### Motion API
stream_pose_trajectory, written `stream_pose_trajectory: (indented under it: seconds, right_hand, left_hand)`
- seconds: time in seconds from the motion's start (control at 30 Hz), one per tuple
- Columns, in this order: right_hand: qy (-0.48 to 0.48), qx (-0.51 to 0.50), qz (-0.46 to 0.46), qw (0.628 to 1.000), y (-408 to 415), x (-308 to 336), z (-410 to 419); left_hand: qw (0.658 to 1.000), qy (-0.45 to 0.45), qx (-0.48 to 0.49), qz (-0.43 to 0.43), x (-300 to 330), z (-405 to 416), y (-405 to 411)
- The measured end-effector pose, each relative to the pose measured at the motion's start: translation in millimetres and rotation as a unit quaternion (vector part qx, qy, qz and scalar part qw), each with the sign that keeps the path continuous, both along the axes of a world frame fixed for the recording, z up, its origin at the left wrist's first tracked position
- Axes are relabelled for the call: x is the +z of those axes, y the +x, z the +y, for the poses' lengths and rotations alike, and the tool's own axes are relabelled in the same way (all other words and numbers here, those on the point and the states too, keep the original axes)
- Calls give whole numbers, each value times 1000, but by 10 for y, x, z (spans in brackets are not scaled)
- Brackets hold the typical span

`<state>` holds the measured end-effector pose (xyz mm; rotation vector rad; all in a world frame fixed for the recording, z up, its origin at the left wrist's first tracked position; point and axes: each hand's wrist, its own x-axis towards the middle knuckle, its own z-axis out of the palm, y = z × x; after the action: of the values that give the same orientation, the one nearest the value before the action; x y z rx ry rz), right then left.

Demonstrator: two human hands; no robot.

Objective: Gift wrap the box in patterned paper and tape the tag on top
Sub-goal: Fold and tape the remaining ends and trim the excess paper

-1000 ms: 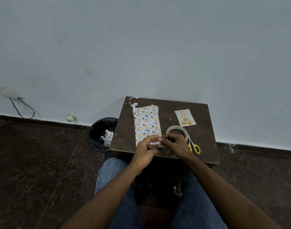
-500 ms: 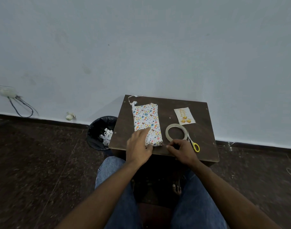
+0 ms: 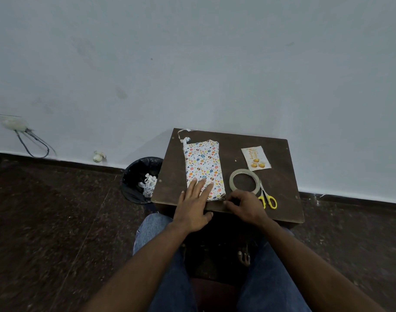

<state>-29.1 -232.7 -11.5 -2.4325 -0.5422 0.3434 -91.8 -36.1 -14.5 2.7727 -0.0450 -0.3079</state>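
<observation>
Pale blue wall is filling the upper half of what I am seeing, with a dark speckled floor below it and a small dark wooden desk [image 3: 280,154] standing against the wall in front of my knees. I am sitting at the desk's near edge. The box [image 3: 202,163], already covered in patterned paper, is lying lengthwise in the left half of the desk, its near end almost reaching the near edge. I am pressing my left hand [image 3: 193,208] flat on that near end, fingers straight and spread, holding nothing. My right hand [image 3: 245,206] is resting at the box's near right corner with its fingers curled down toward the desk; I cannot tell whether they are pinching anything. The tape roll [image 3: 244,183] is lying flat just right of the box, touching my right hand's far side. The yellow-handled scissors [image 3: 267,198] are lying just right of the roll, handles toward the near edge. The tag [image 3: 256,158] is sitting near the desk's far right corner, apart from the box. A black bin [image 3: 137,176] with crumpled paper scraps is standing on the floor beside the desk's left edge.
</observation>
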Motion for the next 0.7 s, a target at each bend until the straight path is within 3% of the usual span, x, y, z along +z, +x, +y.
stream_pose_trajectory:
  seconds: [0.7]
  right_hand:
    - [29,-51,-35,998,-16,-77,133]
  left_hand:
    - [1000,13,-11,0,-40,16,7]
